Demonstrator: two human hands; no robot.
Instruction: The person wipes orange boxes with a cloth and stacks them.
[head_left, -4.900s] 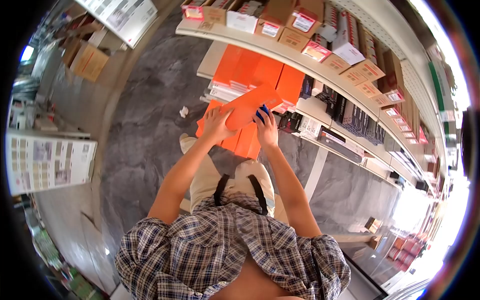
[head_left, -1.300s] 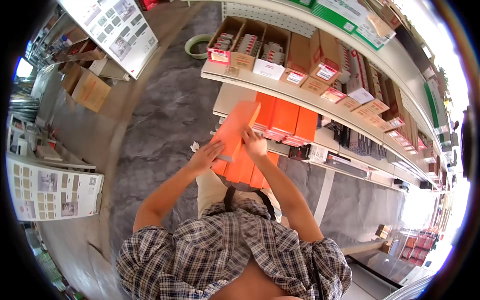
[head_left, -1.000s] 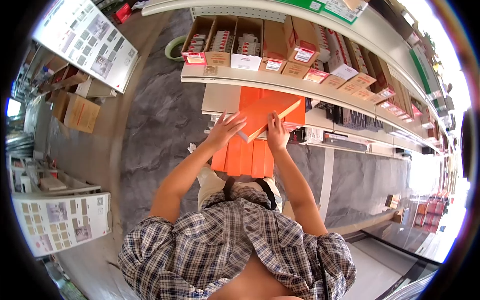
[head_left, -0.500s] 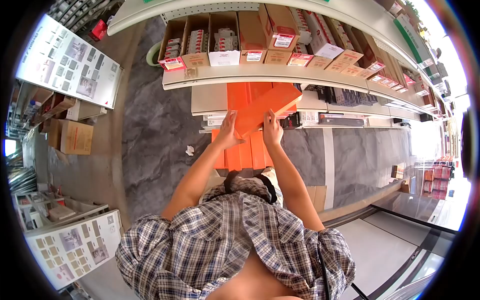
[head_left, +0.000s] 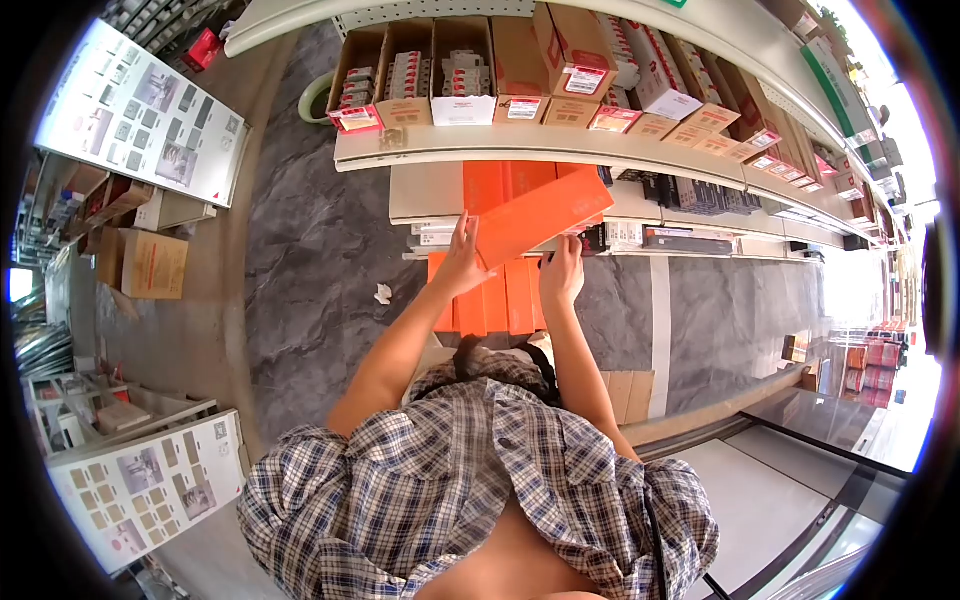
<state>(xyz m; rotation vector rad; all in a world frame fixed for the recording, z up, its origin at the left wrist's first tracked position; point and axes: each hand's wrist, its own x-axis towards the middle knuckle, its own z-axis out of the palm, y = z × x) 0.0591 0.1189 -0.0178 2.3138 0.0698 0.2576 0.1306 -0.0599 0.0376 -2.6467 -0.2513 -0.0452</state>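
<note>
A long orange box [head_left: 540, 215] is held at a slant in front of the shelves, its right end higher. My left hand [head_left: 462, 262] grips its left end, with the thumb along the lower edge. My right hand [head_left: 564, 272] is just below the box's right half, fingers curled. A small dark thing [head_left: 545, 260] shows by its thumb; I cannot make out what it is. Behind the held box, more orange boxes [head_left: 483, 182] sit on the lower shelf. Several others [head_left: 468, 308] lie below my hands, in front of my waist.
A shelf [head_left: 440, 148] above carries open cardboard boxes [head_left: 462, 105] of small packed parts. Dark boxes [head_left: 700, 195] stand on the lower shelf to the right. Sample boards [head_left: 140, 115] and a cardboard box [head_left: 155, 265] are at left. A white scrap [head_left: 383, 294] lies on the floor.
My right hand has come off the orange box's lower edge and shifted right and down, its fingers curling. The box has turned slightly, showing more of its broad face. My left hand keeps its hold.
</note>
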